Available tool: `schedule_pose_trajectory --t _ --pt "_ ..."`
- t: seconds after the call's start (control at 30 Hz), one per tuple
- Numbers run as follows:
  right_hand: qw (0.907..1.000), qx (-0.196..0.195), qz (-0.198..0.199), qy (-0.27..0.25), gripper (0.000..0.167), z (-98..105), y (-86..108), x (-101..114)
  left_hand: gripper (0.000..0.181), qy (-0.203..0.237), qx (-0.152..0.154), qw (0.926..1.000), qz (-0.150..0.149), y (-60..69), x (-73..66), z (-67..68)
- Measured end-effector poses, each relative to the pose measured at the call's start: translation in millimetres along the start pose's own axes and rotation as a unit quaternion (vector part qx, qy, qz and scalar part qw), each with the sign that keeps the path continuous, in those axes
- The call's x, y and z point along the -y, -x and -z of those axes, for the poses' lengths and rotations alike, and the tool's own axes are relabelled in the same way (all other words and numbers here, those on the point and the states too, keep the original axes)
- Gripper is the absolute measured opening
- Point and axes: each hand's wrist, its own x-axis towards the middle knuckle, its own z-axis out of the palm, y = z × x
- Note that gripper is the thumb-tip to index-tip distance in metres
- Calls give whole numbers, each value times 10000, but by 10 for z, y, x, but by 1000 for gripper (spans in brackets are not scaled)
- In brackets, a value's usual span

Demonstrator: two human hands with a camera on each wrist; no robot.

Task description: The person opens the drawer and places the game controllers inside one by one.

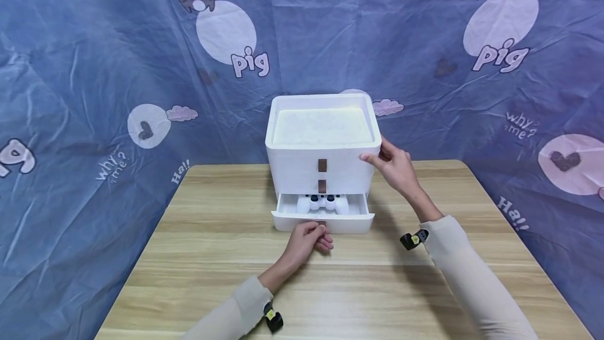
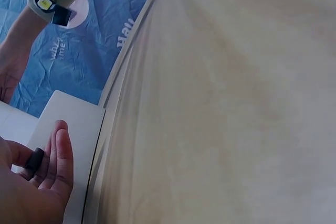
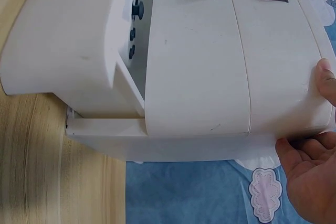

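Observation:
A white drawer box (image 1: pixel 292 172) stands on the table with its bottom drawer (image 1: pixel 346 224) pulled out. A white game controller (image 1: pixel 323 203) with black thumbsticks lies inside that drawer; its sticks also show in the right wrist view. My left hand (image 1: pixel 304 243) pinches the brown pull tab (image 2: pixel 34 161) on the drawer's front between thumb and finger. At the box's upper right corner, my right hand (image 1: pixel 394 167) grips the edge, thumb (image 3: pixel 326 80) on the front and fingers on the side. Two more brown tabs mark the closed upper drawers.
The box's top forms a shallow tray with a raised rim (image 1: pixel 323 146). Wood-grain table (image 1: pixel 212 245) surrounds the box on its front and sides. Blue cloth (image 1: pixel 321 30) with pig prints hangs behind and along both sides.

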Motion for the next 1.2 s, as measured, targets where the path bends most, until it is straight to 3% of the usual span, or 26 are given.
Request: schedule_pose_trajectory --t 0.8,1.2 --pt "9999 -63 5 -145 83 17 -9 23 31 168 -354 9992 -47 -386 -118 -19" --pt "9998 7 -115 -187 83 -2 1 21 28 462 -624 9969 -136 -610 -98 2"
